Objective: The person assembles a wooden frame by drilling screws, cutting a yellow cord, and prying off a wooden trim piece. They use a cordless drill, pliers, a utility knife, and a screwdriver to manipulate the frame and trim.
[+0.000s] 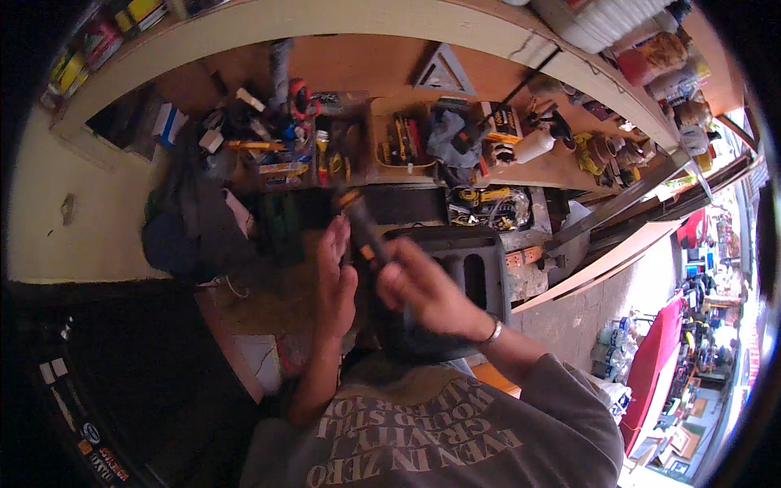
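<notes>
In the middle of the view, my right hand (pixel 429 291) is closed around a dark, stick-shaped tool (pixel 364 223) with orange-yellow bands. The tool is tilted up to the left and smeared by motion, so its exact kind does not show. My left hand (pixel 335 281) is upright just left of it, fingers stretched out and palm turned toward the tool. Whether the left palm touches the tool, I cannot tell. Below and behind my right hand is a black plastic case or bin (pixel 480 244) with a recessed slot.
A wooden shelf (pixel 382 177) ahead carries hand tools, a tan tray (pixel 378 106), a spray bottle (pixel 541 140) and tape rolls. Overhead runs a pale beam (pixel 325 24). Clothes (pixel 191 220) hang at left above a black cabinet (pixel 106 350). Boards (pixel 602 264) lean at right.
</notes>
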Motion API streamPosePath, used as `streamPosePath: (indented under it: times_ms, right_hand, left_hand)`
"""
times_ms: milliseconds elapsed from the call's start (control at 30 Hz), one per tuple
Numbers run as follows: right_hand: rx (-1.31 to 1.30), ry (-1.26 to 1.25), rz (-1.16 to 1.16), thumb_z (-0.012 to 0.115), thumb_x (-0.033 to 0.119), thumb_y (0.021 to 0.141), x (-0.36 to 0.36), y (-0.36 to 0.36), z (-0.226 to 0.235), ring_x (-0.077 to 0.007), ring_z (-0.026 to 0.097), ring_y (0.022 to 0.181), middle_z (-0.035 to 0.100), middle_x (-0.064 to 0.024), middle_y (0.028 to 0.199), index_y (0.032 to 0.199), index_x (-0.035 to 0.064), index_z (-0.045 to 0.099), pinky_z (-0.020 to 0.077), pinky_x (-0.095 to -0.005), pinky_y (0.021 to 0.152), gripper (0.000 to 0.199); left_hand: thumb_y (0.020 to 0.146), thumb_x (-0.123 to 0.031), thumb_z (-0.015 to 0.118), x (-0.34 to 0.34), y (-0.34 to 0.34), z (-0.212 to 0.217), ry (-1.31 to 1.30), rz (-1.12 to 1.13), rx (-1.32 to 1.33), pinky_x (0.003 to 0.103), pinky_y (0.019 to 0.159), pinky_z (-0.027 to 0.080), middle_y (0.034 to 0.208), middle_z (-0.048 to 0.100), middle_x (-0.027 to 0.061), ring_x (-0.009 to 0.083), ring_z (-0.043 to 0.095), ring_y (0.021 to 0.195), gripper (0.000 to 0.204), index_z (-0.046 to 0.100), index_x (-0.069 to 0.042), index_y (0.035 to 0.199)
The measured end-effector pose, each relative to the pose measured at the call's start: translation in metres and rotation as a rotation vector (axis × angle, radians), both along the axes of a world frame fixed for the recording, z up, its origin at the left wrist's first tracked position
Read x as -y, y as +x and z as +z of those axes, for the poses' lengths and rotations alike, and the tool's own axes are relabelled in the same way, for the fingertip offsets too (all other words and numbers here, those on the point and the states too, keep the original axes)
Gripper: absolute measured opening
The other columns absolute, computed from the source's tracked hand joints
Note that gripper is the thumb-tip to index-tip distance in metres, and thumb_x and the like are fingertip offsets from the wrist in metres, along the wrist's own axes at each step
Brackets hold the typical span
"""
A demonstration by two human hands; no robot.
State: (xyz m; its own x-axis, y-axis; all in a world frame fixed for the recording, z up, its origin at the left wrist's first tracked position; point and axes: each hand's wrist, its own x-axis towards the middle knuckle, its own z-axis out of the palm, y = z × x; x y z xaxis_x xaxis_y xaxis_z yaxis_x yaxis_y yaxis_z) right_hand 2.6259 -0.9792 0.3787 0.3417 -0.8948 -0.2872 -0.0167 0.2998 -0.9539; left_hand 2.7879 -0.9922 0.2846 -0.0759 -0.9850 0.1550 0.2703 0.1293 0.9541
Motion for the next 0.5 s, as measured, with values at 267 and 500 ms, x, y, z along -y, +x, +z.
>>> streamPosePath:
  times_ms: [267,500]
  right_hand:
    - [-0.640,-0.586,0.528,0.063,0.041,0.098,0.020,-0.093,-0.002,-0.0407,0.068,0.087,0.071,-0.0169,0.095,0.109,0.0081,0.070,0.0540,-0.0486,0.074,0.036]
    - [-1.410,-0.845,-0.083,0.072,0.027,0.087,0.168,-0.227,-0.154,-0.0363,0.062,0.117,0.064,-0.0169,0.120,0.121,0.0185,0.066,0.0475,-0.0542,0.099,0.036]
  left_hand:
    - [0.089,-0.034,0.061,-0.041,-0.003,-0.006,0.601,-0.090,-0.662,0.039,0.075,0.043,0.088,0.051,0.0055,0.0224,0.053,0.080,0.036,0.055,-0.008,0.112]
    - [0.086,-0.019,0.060,-0.104,-0.001,-0.021,0.599,0.197,-0.421,0.039,0.077,0.045,0.090,0.052,0.0059,0.0220,0.054,0.080,0.025,0.057,-0.009,0.109]
